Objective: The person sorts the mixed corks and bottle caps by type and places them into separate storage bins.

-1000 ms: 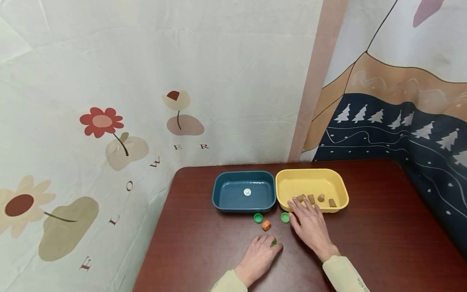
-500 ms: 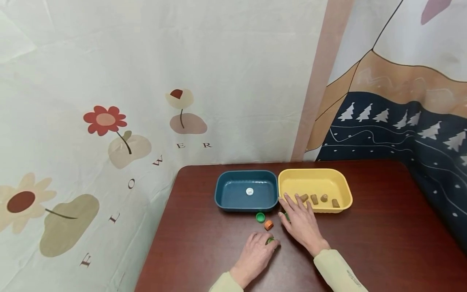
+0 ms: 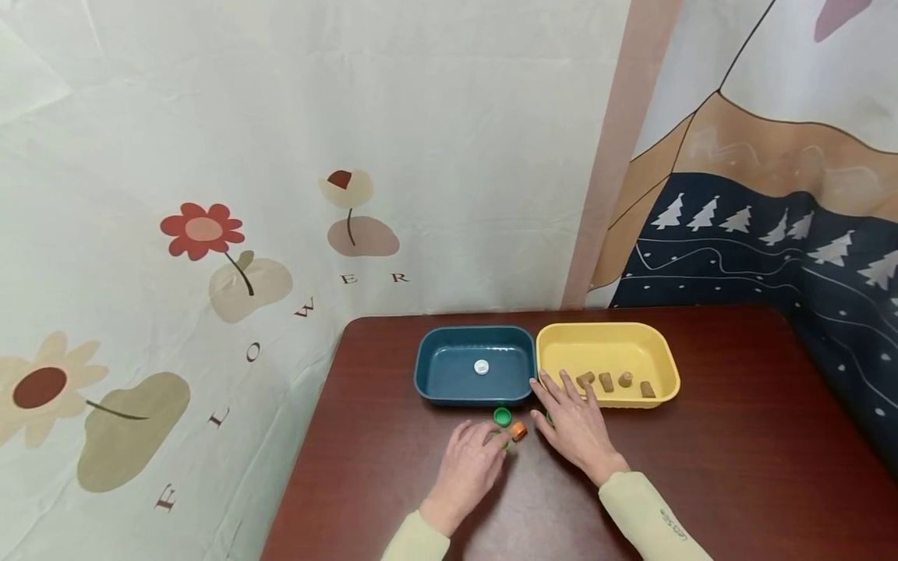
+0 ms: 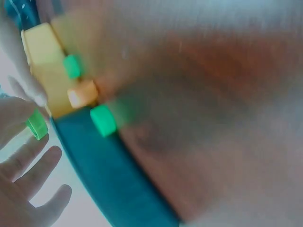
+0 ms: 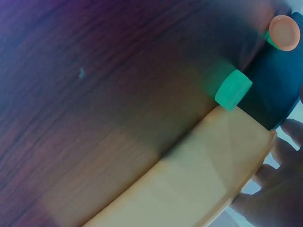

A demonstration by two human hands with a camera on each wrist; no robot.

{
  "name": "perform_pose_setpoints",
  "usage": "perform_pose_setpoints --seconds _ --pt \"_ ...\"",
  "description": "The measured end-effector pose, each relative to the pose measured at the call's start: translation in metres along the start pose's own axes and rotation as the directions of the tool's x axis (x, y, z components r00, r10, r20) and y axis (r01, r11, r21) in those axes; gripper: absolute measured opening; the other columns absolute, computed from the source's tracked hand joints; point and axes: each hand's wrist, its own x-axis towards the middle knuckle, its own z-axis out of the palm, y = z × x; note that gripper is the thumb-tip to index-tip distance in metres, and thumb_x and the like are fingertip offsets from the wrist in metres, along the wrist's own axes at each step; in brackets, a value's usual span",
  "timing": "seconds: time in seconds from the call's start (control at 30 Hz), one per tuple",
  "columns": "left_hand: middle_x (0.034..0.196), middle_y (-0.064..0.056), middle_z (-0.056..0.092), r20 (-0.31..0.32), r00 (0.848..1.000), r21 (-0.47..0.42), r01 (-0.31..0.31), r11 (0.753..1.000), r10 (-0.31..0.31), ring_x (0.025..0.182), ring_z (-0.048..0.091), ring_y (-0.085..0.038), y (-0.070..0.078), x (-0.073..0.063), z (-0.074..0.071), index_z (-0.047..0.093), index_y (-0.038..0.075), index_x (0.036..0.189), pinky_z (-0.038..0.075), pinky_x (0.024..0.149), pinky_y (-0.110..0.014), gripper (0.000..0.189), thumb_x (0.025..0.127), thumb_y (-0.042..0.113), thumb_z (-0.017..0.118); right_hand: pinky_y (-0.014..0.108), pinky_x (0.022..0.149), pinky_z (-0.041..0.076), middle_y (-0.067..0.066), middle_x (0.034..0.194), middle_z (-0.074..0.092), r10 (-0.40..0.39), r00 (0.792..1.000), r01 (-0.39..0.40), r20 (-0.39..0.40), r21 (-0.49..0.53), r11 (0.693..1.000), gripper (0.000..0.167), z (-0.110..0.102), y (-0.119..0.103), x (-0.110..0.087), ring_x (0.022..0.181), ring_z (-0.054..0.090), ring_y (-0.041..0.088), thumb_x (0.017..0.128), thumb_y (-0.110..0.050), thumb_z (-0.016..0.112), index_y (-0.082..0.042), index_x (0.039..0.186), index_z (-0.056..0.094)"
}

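Observation:
My left hand (image 3: 466, 463) pinches a green bottle cap (image 4: 38, 125) between thumb and forefinger, just above the table and left of an orange bottle cap (image 3: 518, 431). Another green cap (image 3: 502, 417) lies on the table close to the blue tray's front. My right hand (image 3: 577, 432) has its fingers spread and extended at the near left corner of the yellow tray (image 3: 668, 366). Beneath its thumb side, a third green cap (image 5: 233, 90) is partly covered in the head view, while the right wrist view shows it beside the yellow tray.
The blue tray (image 3: 424, 386), holding one white cap (image 3: 481, 367), stands directly left of the yellow one. Several brown corks (image 3: 606, 382) lie along the yellow tray's near side. A printed cloth wall (image 3: 456, 156) rises behind the dark red table (image 3: 737, 436).
My left hand has moved left and farther from me, carrying its green cap. The right hand has shifted left along the yellow tray's front, coming over the green cap there.

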Motion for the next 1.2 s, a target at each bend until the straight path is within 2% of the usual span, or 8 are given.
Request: perform_pose_setpoints --seconds 0.17,0.37,0.53,0.77,1.0,1.2 --pt "0.115 0.001 0.070 -0.025 0.998 -0.029 0.048 0.998 -0.049 0.108 0.067 -0.017 -0.016 0.006 -0.010 0.076 0.022 0.117 0.050 0.101 -0.053 0.034 0.085 0.016 0.085 0.068 0.115 0.028 0.008 0.156 0.051 -0.001 1.000 0.001 0.015 -0.005 1.000 0.057 0.000 0.001 0.000 0.146 0.042 0.042 0.099 -0.042 0.067 -0.018 0.150 0.057" --pt "0.113 0.000 0.069 -0.046 0.996 -0.008 0.075 0.997 -0.075 0.110 0.066 -0.019 -0.034 0.013 -0.019 0.076 0.019 0.120 0.048 0.102 -0.058 0.035 0.086 0.017 0.085 0.066 0.116 0.027 0.008 0.156 0.051 -0.004 1.000 0.004 0.010 -0.006 1.000 0.057 0.000 0.001 0.000 0.145 0.042 0.042 0.099 -0.041 0.067 -0.018 0.150 0.057" --pt "0.114 -0.002 0.070 -0.042 0.993 0.009 0.111 0.994 -0.110 0.119 0.065 -0.025 -0.048 0.020 -0.023 0.076 0.019 0.119 0.042 0.108 -0.064 0.035 0.086 0.016 0.086 0.067 0.117 0.026 0.008 0.157 0.050 -0.002 1.000 0.002 0.011 0.006 1.000 0.056 0.000 0.001 0.000 0.145 0.042 0.041 0.099 -0.040 0.067 -0.018 0.150 0.057" --pt "0.114 -0.005 0.070 -0.033 0.988 0.013 0.148 0.989 -0.148 0.125 0.063 -0.029 -0.068 0.036 -0.022 0.077 0.017 0.119 0.039 0.108 -0.067 0.031 0.089 0.013 0.082 0.067 0.117 0.024 0.008 0.157 0.049 0.010 1.000 -0.011 0.027 0.029 1.000 0.057 0.000 0.001 -0.001 0.146 0.041 0.041 0.099 -0.040 0.068 -0.018 0.150 0.057" --pt "0.113 -0.004 0.070 -0.014 0.986 0.011 0.165 0.986 -0.165 0.114 0.066 -0.026 -0.084 0.053 -0.017 0.077 0.017 0.120 0.038 0.110 -0.066 0.029 0.091 0.013 0.079 0.067 0.117 0.024 0.007 0.158 0.048 0.004 1.000 -0.005 0.023 0.037 0.999 0.058 0.000 0.002 -0.002 0.146 0.041 0.041 0.099 -0.040 0.069 -0.019 0.151 0.056" --pt "0.113 -0.005 0.071 0.002 0.985 0.006 0.173 0.985 -0.173 0.111 0.067 -0.026 -0.089 0.062 -0.011 0.076 0.017 0.120 0.039 0.109 -0.067 0.029 0.091 0.013 0.079 0.067 0.117 0.024 0.007 0.159 0.047 0.005 0.999 -0.006 0.034 0.030 1.000 0.059 0.000 0.001 -0.003 0.147 0.041 0.040 0.099 -0.041 0.069 -0.019 0.152 0.055"
